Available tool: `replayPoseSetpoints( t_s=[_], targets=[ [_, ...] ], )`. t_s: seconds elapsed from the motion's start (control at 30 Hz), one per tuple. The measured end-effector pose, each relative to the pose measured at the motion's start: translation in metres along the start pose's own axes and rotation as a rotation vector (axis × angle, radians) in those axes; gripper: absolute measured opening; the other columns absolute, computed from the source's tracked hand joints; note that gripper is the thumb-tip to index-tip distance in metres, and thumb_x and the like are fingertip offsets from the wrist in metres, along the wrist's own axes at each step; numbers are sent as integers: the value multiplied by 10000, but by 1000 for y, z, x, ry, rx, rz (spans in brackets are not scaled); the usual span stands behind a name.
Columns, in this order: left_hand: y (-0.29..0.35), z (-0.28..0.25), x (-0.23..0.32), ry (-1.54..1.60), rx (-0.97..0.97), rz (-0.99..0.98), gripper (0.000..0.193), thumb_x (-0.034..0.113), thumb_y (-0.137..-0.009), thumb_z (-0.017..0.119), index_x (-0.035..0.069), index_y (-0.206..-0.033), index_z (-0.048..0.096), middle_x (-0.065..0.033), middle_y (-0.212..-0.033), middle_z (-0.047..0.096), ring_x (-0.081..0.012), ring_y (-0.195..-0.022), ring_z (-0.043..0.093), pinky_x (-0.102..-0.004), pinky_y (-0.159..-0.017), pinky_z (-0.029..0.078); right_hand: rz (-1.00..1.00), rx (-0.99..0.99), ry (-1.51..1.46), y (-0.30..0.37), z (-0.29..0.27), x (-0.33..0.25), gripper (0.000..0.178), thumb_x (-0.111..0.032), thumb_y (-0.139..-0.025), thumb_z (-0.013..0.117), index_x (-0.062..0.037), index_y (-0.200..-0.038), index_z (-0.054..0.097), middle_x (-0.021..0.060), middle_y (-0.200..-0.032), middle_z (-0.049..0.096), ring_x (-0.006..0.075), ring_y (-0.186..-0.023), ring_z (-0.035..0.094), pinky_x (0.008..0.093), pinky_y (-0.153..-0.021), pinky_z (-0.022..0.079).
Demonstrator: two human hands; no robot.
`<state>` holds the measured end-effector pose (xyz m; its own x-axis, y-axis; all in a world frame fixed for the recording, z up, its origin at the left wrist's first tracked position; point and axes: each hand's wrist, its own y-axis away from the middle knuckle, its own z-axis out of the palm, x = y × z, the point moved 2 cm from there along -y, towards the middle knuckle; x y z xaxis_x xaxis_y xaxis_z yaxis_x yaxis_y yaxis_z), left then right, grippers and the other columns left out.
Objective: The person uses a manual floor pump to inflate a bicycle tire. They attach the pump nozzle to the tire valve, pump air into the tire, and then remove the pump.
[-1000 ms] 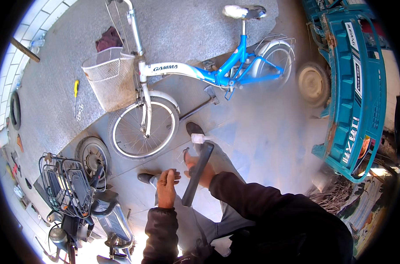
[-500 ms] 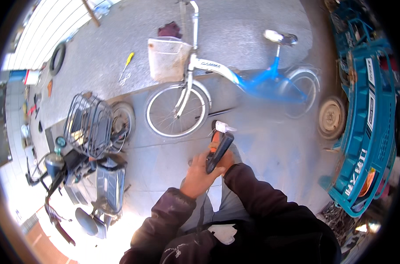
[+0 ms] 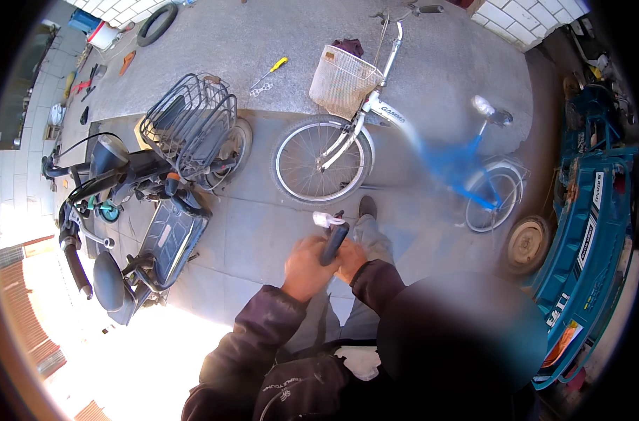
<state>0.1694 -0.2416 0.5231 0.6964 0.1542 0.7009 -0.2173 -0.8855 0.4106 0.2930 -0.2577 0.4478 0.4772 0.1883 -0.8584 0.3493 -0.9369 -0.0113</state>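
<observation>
In front of my body, above my knees, my left hand (image 3: 307, 268) is closed around a black grip-like rod (image 3: 334, 243). My right hand (image 3: 350, 260) is wrapped in from the other side, its fingers partly hidden behind the rod. A small white piece (image 3: 324, 219) sticks out at the rod's far end, with a white loop beside it. The rod's exact kind cannot be made out. Beyond my hands stands a white and blue bicycle (image 3: 397, 116) with a pale mesh basket (image 3: 343, 79). Its middle and rear are blurred.
At the left stands a black electric scooter (image 3: 166, 235) with a wire basket (image 3: 191, 126). A yellow-handled screwdriver (image 3: 278, 64) lies on the floor ahead. A teal cargo vehicle (image 3: 583, 231) with a wheel (image 3: 528, 243) stands at the right. A loose tyre (image 3: 157, 25) lies far left.
The view has swung left, so the bicycle sits further right and the scooter shows larger. Both hands keep their hold, while an orange part seen at the rod earlier is hidden now.
</observation>
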Motion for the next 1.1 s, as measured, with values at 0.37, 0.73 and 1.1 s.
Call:
replayPoseSetpoints(
  t_s=[0.37,0.73,1.1],
  targets=[
    [14,4,1,583,-4,-144,99,14,-728,640,0,-804,579,-31,-827,584,-115,-762,528,-273,-732,435,148,-8,-80,11,-1,-13,292,-171,-708,651,-89,-981,586,79,-998,583,283,-937,559,392,-756,478],
    [3,-89,105,628,33,-242,34,-21,-758,602,-6,-753,573,-58,-869,567,-154,-877,520,-314,-831,405,683,-250,-173,43,-70,76,369,-190,-782,635,-9,-1097,573,147,-970,652,267,-856,641,341,-747,509],
    [-55,-163,181,261,379,61,62,-54,-721,611,-12,-746,573,-93,-856,567,-174,-812,541,-318,-744,436,779,-239,68,43,-128,179,288,-270,-762,629,-55,-952,641,138,-854,664,295,-824,634,365,-770,491]
  ],
)
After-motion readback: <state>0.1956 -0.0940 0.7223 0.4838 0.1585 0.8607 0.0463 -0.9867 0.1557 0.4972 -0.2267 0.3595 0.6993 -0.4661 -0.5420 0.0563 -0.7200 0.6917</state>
